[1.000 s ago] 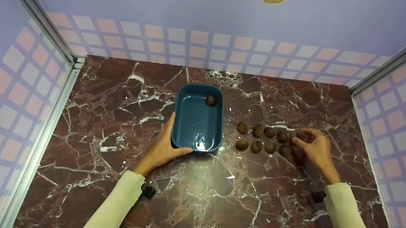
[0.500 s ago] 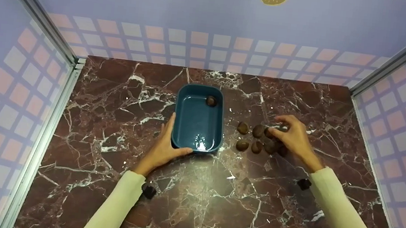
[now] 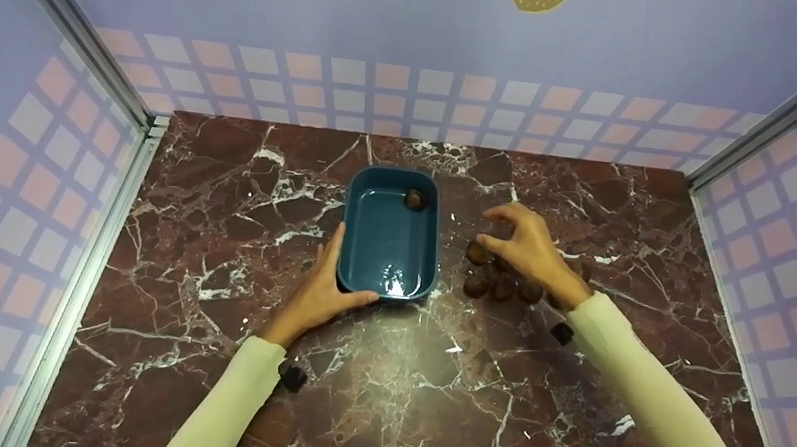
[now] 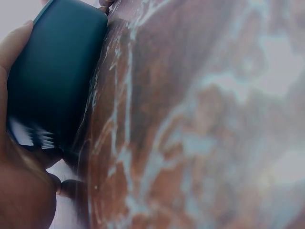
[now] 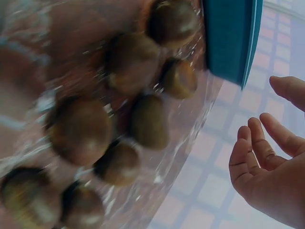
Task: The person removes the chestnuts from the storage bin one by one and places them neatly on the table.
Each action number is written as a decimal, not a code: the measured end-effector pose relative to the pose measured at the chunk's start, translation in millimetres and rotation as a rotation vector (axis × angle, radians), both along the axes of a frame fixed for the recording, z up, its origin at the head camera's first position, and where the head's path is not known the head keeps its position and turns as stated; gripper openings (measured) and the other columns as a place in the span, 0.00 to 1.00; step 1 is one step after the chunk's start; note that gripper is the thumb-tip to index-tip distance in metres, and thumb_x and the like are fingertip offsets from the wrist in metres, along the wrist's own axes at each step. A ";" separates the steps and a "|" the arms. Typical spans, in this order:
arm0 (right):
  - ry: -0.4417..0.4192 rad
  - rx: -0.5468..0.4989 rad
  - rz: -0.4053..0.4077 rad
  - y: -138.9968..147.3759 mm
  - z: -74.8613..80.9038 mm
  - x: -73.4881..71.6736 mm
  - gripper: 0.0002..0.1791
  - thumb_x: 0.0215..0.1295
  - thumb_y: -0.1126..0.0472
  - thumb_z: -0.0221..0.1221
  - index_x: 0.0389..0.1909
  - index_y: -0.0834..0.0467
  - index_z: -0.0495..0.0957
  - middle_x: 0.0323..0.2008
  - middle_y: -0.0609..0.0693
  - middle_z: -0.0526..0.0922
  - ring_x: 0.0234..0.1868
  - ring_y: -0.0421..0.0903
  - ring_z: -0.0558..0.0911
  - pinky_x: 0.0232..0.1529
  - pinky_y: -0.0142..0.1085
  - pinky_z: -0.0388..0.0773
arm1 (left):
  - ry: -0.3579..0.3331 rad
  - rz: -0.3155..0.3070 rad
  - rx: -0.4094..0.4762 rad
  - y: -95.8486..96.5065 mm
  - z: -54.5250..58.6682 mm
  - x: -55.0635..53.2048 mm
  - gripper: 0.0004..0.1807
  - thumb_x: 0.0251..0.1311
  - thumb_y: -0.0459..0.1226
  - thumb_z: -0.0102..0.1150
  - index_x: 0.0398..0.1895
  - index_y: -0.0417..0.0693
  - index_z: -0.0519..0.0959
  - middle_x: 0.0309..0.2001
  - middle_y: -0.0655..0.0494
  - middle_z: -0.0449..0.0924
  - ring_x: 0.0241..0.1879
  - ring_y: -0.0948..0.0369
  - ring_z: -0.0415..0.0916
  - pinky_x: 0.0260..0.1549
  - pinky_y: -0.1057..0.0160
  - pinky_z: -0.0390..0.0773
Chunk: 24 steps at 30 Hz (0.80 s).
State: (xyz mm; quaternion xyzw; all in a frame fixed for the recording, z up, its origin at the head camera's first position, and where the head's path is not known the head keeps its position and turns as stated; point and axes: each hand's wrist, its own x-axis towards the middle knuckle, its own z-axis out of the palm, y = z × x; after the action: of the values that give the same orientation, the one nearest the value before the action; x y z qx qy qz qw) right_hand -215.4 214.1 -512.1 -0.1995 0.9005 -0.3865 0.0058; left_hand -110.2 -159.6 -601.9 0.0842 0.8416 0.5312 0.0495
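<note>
A teal rectangular dish (image 3: pixel 385 248) rests on the marble surface, with one brown chestnut (image 3: pixel 415 199) in its far right corner. My left hand (image 3: pixel 321 293) holds the dish's near left corner, fingers along the left wall and thumb across the front. Right of the dish lie two short rows of chestnuts (image 3: pixel 476 285), partly covered by my right hand (image 3: pixel 530 248). That hand hovers by the leftmost chestnut (image 3: pixel 477 252) of the far row; whether they touch cannot be told. In the right wrist view its fingers (image 5: pixel 257 138) are loosely bent, with nothing between them and the thumb.
Checkered panels (image 3: pixel 411 99) stand at the back and both sides of the brown marble table (image 3: pixel 381 392). Metal rails (image 3: pixel 76 293) run along the side edges. Small dark devices (image 3: pixel 292 377) sit at both wrists.
My right hand has swept left above the far row, from its right end to its left end. The left hand, the dish and the chestnut in it have stayed put.
</note>
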 end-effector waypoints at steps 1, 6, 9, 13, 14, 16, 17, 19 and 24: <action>0.001 0.000 0.010 -4.6 1.1 -1.2 0.24 0.63 0.65 0.78 0.58 0.70 0.86 0.55 0.65 0.88 0.55 0.67 0.85 0.63 0.61 0.80 | -0.005 -0.001 0.001 0.1 0.2 0.2 0.78 0.54 0.59 0.85 0.93 0.54 0.35 0.92 0.46 0.33 0.87 0.35 0.23 0.82 0.29 0.33; -0.007 0.004 0.058 -27.2 5.2 -9.9 0.25 0.63 0.65 0.78 0.59 0.69 0.86 0.55 0.64 0.87 0.56 0.64 0.85 0.63 0.58 0.80 | -0.015 0.006 0.004 0.2 0.1 0.1 0.78 0.54 0.58 0.86 0.93 0.56 0.35 0.92 0.47 0.33 0.87 0.34 0.23 0.82 0.28 0.34; -0.021 0.008 0.079 -39.6 5.6 -16.4 0.26 0.64 0.64 0.78 0.60 0.69 0.85 0.57 0.64 0.87 0.58 0.63 0.85 0.65 0.56 0.81 | -0.020 0.013 -0.003 0.3 -0.5 -0.1 0.78 0.53 0.59 0.86 0.93 0.57 0.35 0.92 0.47 0.34 0.87 0.33 0.23 0.81 0.25 0.36; -0.040 0.018 0.104 -54.5 4.0 -24.9 0.25 0.66 0.62 0.77 0.60 0.69 0.85 0.56 0.64 0.87 0.57 0.61 0.85 0.64 0.53 0.82 | -0.026 0.012 -0.007 0.7 -1.0 0.3 0.78 0.54 0.59 0.85 0.93 0.57 0.35 0.92 0.47 0.34 0.87 0.33 0.24 0.80 0.24 0.37; -0.043 0.019 0.113 -58.2 3.1 -27.0 0.25 0.66 0.62 0.77 0.59 0.70 0.85 0.55 0.64 0.87 0.57 0.61 0.85 0.64 0.53 0.82 | -0.028 0.010 -0.004 0.6 -1.2 0.6 0.78 0.54 0.59 0.85 0.93 0.57 0.35 0.92 0.47 0.34 0.87 0.34 0.23 0.80 0.25 0.37; -0.052 0.016 0.125 -65.3 1.7 -30.7 0.24 0.66 0.62 0.77 0.59 0.70 0.85 0.55 0.64 0.87 0.56 0.61 0.85 0.63 0.52 0.82 | -0.030 0.008 -0.001 0.7 -1.5 1.1 0.77 0.55 0.59 0.85 0.93 0.58 0.35 0.92 0.47 0.34 0.87 0.35 0.23 0.81 0.26 0.36; -0.061 0.007 0.130 -68.7 0.9 -32.2 0.24 0.67 0.62 0.76 0.59 0.70 0.85 0.55 0.64 0.87 0.56 0.62 0.85 0.62 0.53 0.82 | -0.031 0.006 0.002 0.7 -1.6 1.2 0.77 0.55 0.59 0.85 0.93 0.58 0.34 0.92 0.47 0.34 0.87 0.35 0.23 0.81 0.26 0.35; -0.069 -0.006 0.135 -75.2 -0.8 -35.5 0.24 0.67 0.63 0.76 0.59 0.71 0.85 0.55 0.66 0.87 0.55 0.64 0.85 0.61 0.54 0.82 | -0.034 0.004 0.006 0.8 -1.7 1.1 0.77 0.56 0.59 0.84 0.93 0.58 0.34 0.91 0.47 0.34 0.87 0.35 0.22 0.81 0.26 0.35; -0.084 -0.021 0.120 -89.5 -3.3 -42.3 0.24 0.67 0.63 0.76 0.60 0.70 0.85 0.55 0.65 0.87 0.57 0.64 0.85 0.61 0.53 0.82 | -0.026 0.002 -0.002 0.9 -1.1 -0.1 0.77 0.56 0.59 0.84 0.93 0.57 0.34 0.91 0.47 0.34 0.87 0.34 0.23 0.81 0.25 0.35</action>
State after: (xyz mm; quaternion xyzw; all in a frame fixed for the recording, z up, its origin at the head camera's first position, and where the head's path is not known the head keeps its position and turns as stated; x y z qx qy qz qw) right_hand -257.7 124.6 -515.4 -0.2367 0.8817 -0.4028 0.0648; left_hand -110.2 -158.7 -603.1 0.0765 0.8416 0.5313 0.0601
